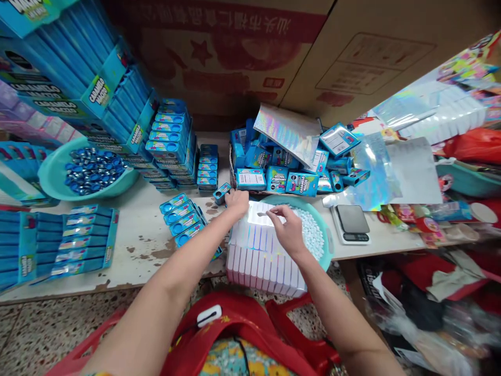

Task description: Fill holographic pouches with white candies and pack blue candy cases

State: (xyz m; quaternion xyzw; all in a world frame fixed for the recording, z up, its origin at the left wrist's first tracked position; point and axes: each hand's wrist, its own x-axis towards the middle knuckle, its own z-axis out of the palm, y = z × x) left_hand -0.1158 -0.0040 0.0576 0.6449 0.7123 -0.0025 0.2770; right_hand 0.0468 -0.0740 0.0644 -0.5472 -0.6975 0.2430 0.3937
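Observation:
My left hand (237,204) is closed at the front edge of the pile of boxes, its curled fingers against a small blue candy box (222,194) with a round window. My right hand (288,225) pinches a small, thin greyish piece (262,213) between thumb and fingertips; its kind is unclear. Below both hands lies a wrapped block of shiny white boxes (266,263), partly over a turquoise basin (327,245). Small white pellets (313,227) fill that basin. Left of my left forearm sits a row of blue candy boxes (182,219).
Behind my hands, a carton holds jumbled blue boxes (277,177). A digital scale (352,222) stands to the right. At left are a basin of blue wrapped candies (94,169) and tall stacks of display boxes (90,89). A red stool (293,313) is below the table edge.

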